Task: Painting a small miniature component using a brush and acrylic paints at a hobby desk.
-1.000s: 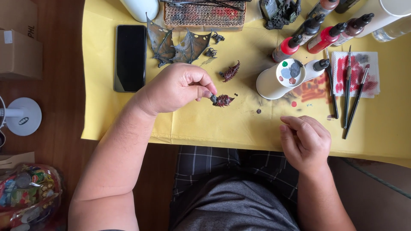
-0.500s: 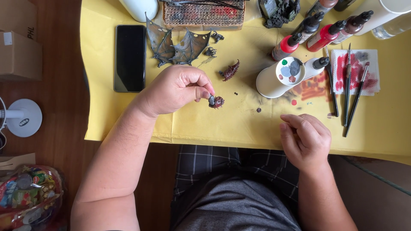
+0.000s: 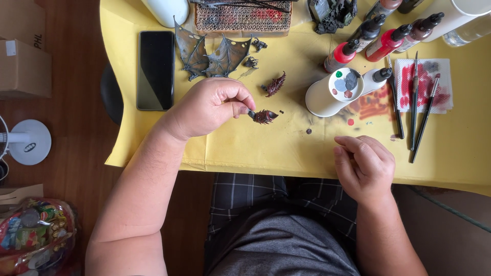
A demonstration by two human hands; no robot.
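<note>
My left hand (image 3: 212, 107) pinches a small dark red spiky model part (image 3: 265, 116) by its end, just above the yellow table cover (image 3: 245, 148). A second spiky dark red part (image 3: 275, 85) lies a little beyond it. Two grey bat-like wings (image 3: 212, 53) lie further back. My right hand (image 3: 364, 166) rests curled at the table's near edge, with nothing visible in it. An upturned white cup (image 3: 330, 94) with paint dabs on its base stands between the hands, to the right.
A black phone (image 3: 155, 70) lies at the left. Paint bottles (image 3: 381, 36) stand at the back right. Brushes (image 3: 417, 110) lie by a red-stained paper towel (image 3: 424, 84). A corrugated cardboard piece (image 3: 243, 16) sits at the back. A cardboard box (image 3: 23, 61) is on the floor.
The left hand has turned the small red part slightly between its fingers. The right hand has stayed at the table's edge.
</note>
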